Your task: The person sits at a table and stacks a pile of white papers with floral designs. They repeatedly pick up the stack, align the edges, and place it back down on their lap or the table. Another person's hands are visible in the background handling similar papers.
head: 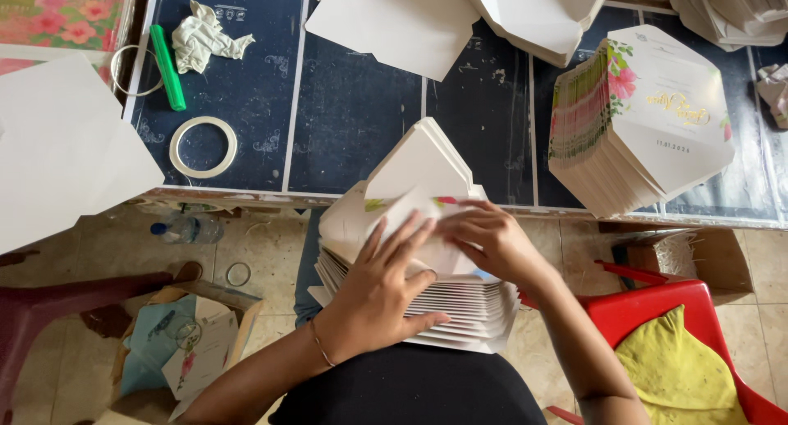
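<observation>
Card stack [460, 306] — stiff, fanned paper — under left hand [382, 290], right hand [492, 240].

A thick stack of cream envelopes [427, 285] rests on the lap, top flap seemingly raised, point upward.

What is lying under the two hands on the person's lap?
A stack of white cards lies under the left hand and right hand. The top card's face is mostly covered.

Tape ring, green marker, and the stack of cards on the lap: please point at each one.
Tape ring [175, 156], head view, on its left band.
Green marker [168, 68], head view, mid-barrel.
Stack of cards [468, 306], head view, on the layered edges.
</observation>
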